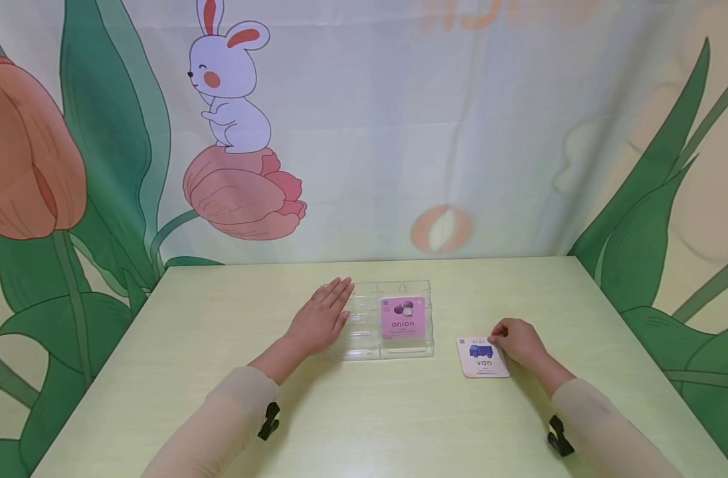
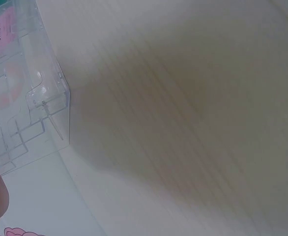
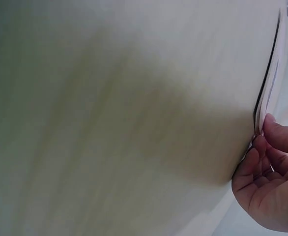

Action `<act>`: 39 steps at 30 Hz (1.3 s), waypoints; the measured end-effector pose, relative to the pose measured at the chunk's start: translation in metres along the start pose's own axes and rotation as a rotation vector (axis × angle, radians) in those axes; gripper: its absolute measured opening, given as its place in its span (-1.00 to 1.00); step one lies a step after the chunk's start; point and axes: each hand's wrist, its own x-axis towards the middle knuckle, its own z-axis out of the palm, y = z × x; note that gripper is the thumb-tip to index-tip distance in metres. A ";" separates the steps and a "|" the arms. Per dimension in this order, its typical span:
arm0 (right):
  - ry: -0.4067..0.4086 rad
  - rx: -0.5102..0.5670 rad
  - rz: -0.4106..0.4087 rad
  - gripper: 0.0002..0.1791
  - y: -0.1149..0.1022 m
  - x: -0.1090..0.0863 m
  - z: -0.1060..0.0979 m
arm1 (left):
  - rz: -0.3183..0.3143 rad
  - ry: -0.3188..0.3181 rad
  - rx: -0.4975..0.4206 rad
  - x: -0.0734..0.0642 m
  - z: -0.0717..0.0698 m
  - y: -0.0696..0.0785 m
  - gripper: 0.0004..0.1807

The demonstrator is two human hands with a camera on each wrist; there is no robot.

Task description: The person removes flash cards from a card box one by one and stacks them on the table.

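Nearest: pale sleeves (image 1: 220, 415), one left, one right. Van card (image 1: 482, 359) on or just above the table (image 1: 370, 425), right of the clear tray (image 1: 363, 335). Right hand (image 1: 519, 342) pinches its far right corner, thumb against curled fingers. Edge looks layered, perhaps several cards: likely light, stiff, slippery; edges the best hold. Left hand (image 1: 321, 318) flat, fingers straight, over tray's left side. Onion card (image 1: 403, 318) in tray's right half.
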 end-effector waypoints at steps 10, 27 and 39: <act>0.008 0.009 0.009 -0.92 -0.001 0.001 -0.001 | -0.003 0.005 -0.003 0.001 -0.002 0.000 -0.35; -0.002 0.018 0.008 -0.80 0.000 0.002 -0.008 | 0.001 0.005 -0.020 0.000 -0.002 0.001 -0.35; -0.027 0.085 0.020 -0.58 -0.007 -0.003 -0.035 | 0.004 -0.001 -0.026 0.001 -0.001 0.000 -0.35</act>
